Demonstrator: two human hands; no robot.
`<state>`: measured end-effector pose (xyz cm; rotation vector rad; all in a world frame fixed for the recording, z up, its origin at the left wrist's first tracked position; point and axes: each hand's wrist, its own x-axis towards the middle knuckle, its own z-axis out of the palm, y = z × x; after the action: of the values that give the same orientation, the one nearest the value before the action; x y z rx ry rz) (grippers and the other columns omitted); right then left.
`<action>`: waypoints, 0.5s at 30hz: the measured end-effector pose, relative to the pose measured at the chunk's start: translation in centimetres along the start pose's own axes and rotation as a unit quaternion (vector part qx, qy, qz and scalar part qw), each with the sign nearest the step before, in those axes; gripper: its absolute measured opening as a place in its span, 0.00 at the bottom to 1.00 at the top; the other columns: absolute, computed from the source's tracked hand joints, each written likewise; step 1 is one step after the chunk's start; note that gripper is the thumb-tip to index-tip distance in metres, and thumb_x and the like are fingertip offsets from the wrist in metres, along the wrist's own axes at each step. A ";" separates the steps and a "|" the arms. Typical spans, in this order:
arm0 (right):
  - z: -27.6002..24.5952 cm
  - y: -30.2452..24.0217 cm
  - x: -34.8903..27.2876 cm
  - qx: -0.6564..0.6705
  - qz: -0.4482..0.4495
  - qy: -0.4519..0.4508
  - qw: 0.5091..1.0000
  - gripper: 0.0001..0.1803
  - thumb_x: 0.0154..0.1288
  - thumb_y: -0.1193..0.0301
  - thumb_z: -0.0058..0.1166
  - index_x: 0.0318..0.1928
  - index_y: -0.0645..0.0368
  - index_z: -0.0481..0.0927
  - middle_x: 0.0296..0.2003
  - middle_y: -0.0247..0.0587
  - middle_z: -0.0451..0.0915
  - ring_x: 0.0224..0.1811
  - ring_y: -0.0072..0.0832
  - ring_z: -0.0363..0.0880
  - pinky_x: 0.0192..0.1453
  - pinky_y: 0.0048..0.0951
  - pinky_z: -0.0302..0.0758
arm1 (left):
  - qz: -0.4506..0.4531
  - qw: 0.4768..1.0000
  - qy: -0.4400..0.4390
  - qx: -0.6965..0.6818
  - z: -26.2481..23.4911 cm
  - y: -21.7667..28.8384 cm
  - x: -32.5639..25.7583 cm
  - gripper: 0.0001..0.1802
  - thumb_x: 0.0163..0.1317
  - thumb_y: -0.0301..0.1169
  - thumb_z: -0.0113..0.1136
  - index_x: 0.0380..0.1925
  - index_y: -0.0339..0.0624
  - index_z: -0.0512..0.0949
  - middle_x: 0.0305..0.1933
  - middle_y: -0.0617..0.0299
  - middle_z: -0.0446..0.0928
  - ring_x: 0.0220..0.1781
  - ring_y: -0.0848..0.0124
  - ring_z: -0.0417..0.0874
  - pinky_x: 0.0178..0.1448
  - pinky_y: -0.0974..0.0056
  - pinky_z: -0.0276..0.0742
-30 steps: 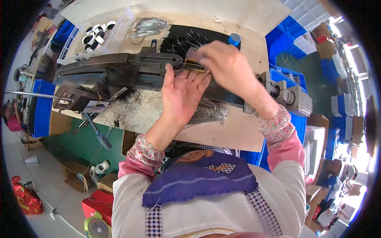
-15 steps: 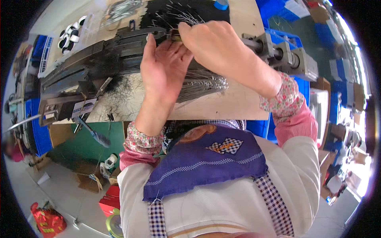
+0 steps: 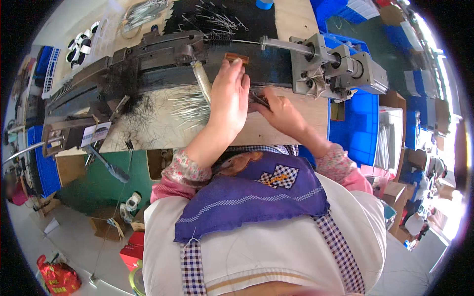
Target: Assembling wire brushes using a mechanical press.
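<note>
My left hand (image 3: 229, 101) is over the front edge of the dark metal machine bed (image 3: 266, 69), fingers stretched upward. Its fingertips overlap a small reddish-brown block (image 3: 237, 58) on the bed; I cannot tell whether they press it. Beside that hand slants a lever with a pale wrapped grip (image 3: 201, 81). My right hand (image 3: 280, 114) is low at the bed's front, fingers curled round a dark metal tool (image 3: 258, 98) whose kind is mostly hidden. Many thin wire pieces (image 3: 190, 107) lie on the wooden table left of my left hand.
A metal cylinder unit with a rod (image 3: 326, 61) sits at the bed's right end. On a black cloth (image 3: 180, 17) behind lie looped wire pieces (image 3: 222, 22). Blue bins (image 3: 355, 135) stand right of the table. Dark bristly clippings (image 3: 131, 106) cover the left part.
My right hand has dropped from above the bed to its front edge and now grips a dark tool. My left hand has shifted right, uncovering the lever and brown block.
</note>
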<state>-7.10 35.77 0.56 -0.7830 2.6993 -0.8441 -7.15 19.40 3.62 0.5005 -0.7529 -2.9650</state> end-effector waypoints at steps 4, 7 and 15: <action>1.6 -2.4 1.7 0.112 -0.009 0.054 0.992 0.17 0.65 0.64 0.52 0.43 0.64 0.65 0.22 0.63 0.76 0.29 0.61 0.77 0.30 0.55 0.73 | -0.035 0.982 -0.180 0.056 0.7 4.5 -6.4 0.20 0.67 0.30 0.51 0.56 0.34 0.69 0.65 0.46 0.66 0.67 0.54 0.67 0.71 0.54 0.61; 1.8 -1.9 3.2 0.091 -0.008 0.044 0.995 0.16 0.64 0.66 0.53 0.44 0.64 0.66 0.24 0.63 0.77 0.30 0.59 0.77 0.31 0.54 0.72 | 0.326 0.725 -0.087 0.600 -5.5 8.2 -9.1 0.31 0.66 0.35 0.51 0.67 0.38 0.58 0.71 0.38 0.55 0.74 0.44 0.52 0.72 0.41 0.51; -1.1 -0.4 1.6 0.166 0.019 0.083 0.982 0.15 0.62 0.65 0.59 0.35 0.65 0.73 0.25 0.55 0.78 0.28 0.54 0.79 0.29 0.41 0.73 | 0.184 0.288 0.552 0.761 -24.8 26.0 -18.3 0.42 0.58 0.42 0.60 0.70 0.42 0.54 0.59 0.37 0.71 0.55 0.44 0.77 0.55 0.48 0.74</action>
<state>-8.59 35.14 1.59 -0.6076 2.5945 -1.3583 17.08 -12.68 0.78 1.5297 -2.2884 0.0051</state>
